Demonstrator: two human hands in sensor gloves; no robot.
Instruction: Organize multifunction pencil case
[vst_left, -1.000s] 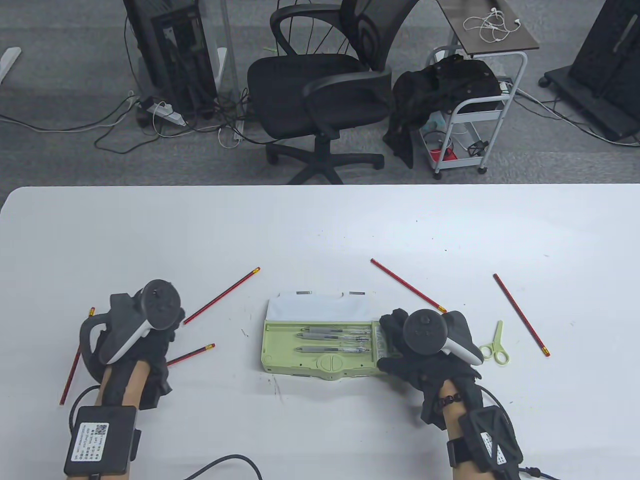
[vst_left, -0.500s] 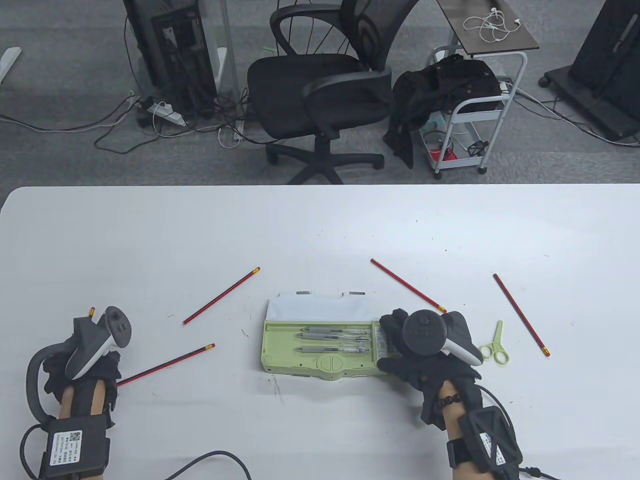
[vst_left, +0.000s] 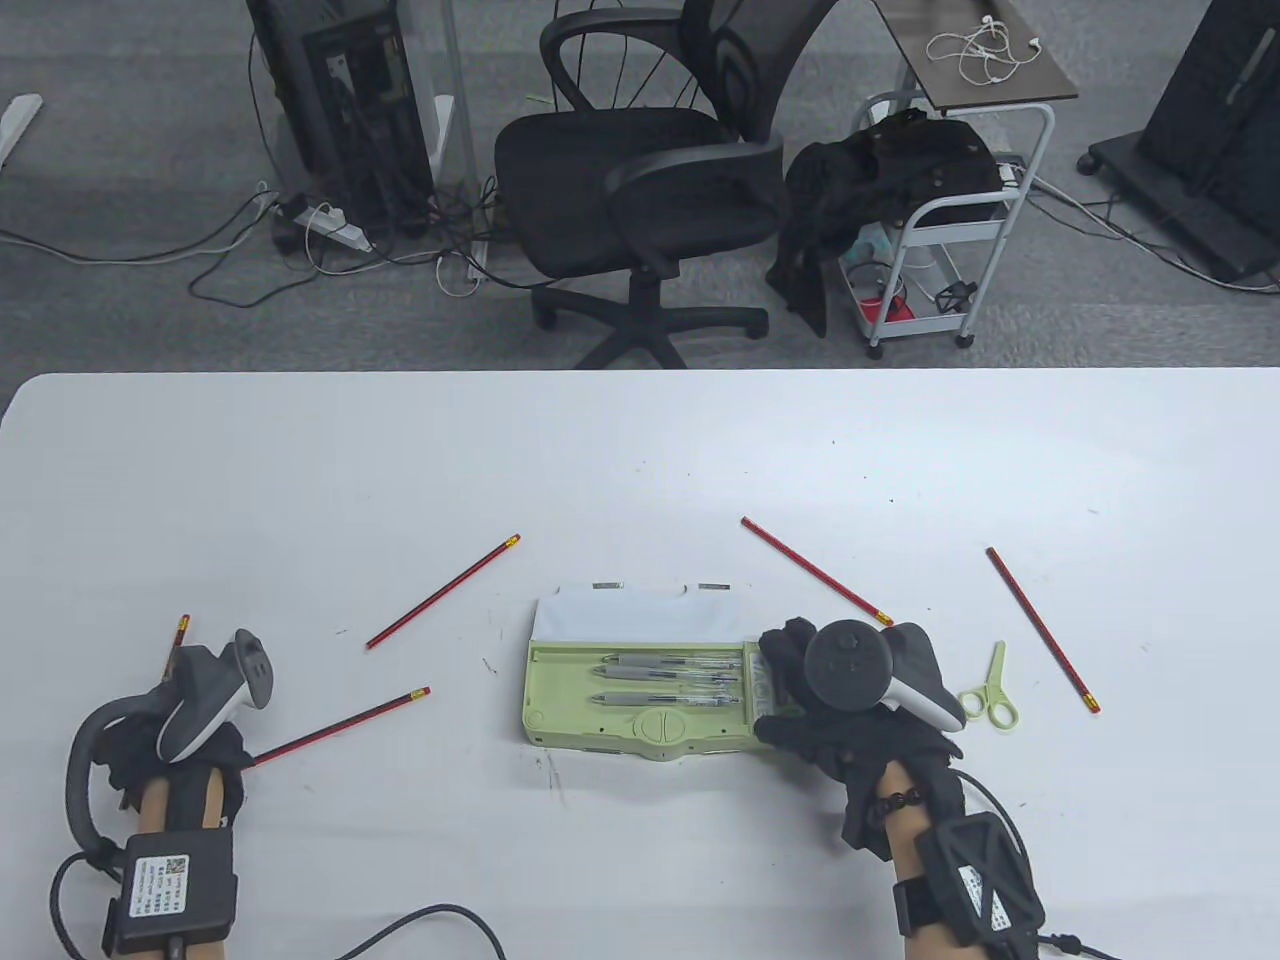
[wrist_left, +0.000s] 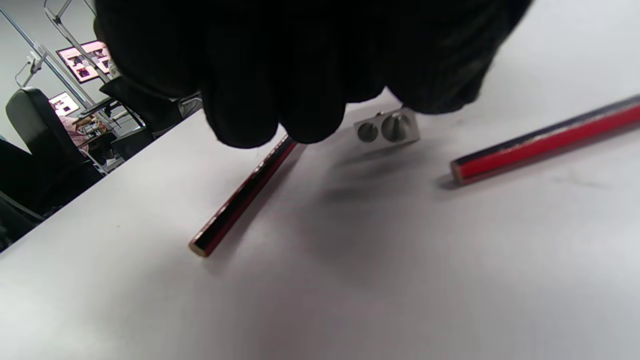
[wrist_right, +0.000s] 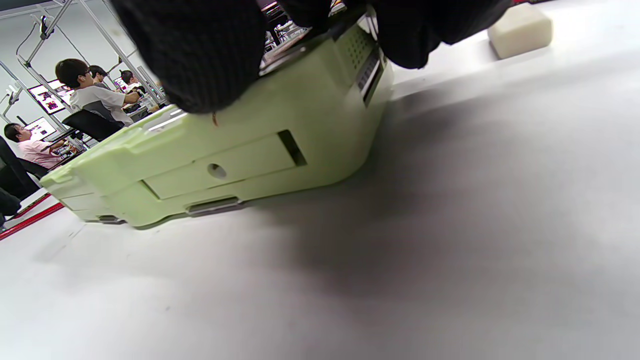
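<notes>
The green pencil case (vst_left: 640, 725) lies open at the table's front middle, with grey pens (vst_left: 670, 665) in its tray and its white lid (vst_left: 635, 615) folded back. My right hand (vst_left: 790, 690) grips the case's right end (wrist_right: 225, 160), fingers over the top and thumb at the front corner. My left hand (vst_left: 180, 745) is at the far left over a red pencil (wrist_left: 240, 200), which lies flat on the table. Its fingertips (wrist_left: 300, 125) come down onto the pencil, and their hold is hidden. A metal sharpener (wrist_left: 386, 127) lies just beyond them.
Loose red pencils lie right of my left hand (vst_left: 340, 725), left of the case (vst_left: 443, 592), behind its right corner (vst_left: 815, 570) and at the far right (vst_left: 1040, 630). Small green scissors (vst_left: 990, 690) sit beside my right hand. A white eraser (wrist_right: 520, 30) is nearby.
My left hand has swung from the pencil near the case out to the far-left pencil and settled over it. The right hand and the case have stayed put.
</notes>
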